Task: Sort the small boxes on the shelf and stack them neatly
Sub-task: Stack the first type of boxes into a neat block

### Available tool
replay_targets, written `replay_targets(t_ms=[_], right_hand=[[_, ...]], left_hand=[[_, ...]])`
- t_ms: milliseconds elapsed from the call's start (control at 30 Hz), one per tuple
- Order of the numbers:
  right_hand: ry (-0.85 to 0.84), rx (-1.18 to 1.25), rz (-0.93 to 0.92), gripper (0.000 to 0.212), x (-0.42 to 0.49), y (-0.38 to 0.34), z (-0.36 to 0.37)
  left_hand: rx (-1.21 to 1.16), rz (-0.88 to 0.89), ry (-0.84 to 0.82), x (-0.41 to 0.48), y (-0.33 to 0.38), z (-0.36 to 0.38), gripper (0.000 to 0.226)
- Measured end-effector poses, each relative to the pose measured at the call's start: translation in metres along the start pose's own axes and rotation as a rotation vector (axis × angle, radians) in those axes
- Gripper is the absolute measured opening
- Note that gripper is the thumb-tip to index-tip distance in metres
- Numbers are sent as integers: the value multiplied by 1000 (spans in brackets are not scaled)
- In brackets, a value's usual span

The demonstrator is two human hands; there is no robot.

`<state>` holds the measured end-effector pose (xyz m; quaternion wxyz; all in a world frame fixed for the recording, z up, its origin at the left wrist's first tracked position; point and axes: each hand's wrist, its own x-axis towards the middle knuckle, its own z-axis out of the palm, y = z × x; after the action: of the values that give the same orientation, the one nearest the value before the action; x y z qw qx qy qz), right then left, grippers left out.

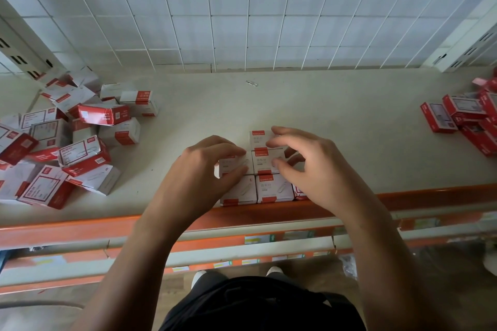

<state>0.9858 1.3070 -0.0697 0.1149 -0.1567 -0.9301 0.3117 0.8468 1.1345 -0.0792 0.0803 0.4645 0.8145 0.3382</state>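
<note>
Jumbled white-and-red boxes [67, 142] heaped at shelf [349, 115] left. Left hand [207, 169]: one box [232, 165] gripped between curled fingers and thumb, held against neat block [271, 188] at front edge (two columns seen). Right hand [314, 169] curled over block; grip cannot be told. Red boxes [457, 115] piled far right.

Right hand [312, 169] likely hides boxes [274, 188].

- Your feed's evenly lit, soft light, shadows faint.
- White boxes [271, 188] wash out, print soft.
- Edges bend; wall tiles [242, 8] bow.
- Floor [309, 266] dim, blurry.
</note>
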Motion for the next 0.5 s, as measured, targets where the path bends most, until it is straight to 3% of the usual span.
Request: replay_targets(t_ms=[367, 500], right_hand=[[-14, -88, 26, 24, 2, 1, -5], [64, -95, -42, 26, 11, -16, -4]], left_hand=[[39, 38, -25, 2, 1, -3, 25], [107, 63, 59, -5, 1, -13, 24]])
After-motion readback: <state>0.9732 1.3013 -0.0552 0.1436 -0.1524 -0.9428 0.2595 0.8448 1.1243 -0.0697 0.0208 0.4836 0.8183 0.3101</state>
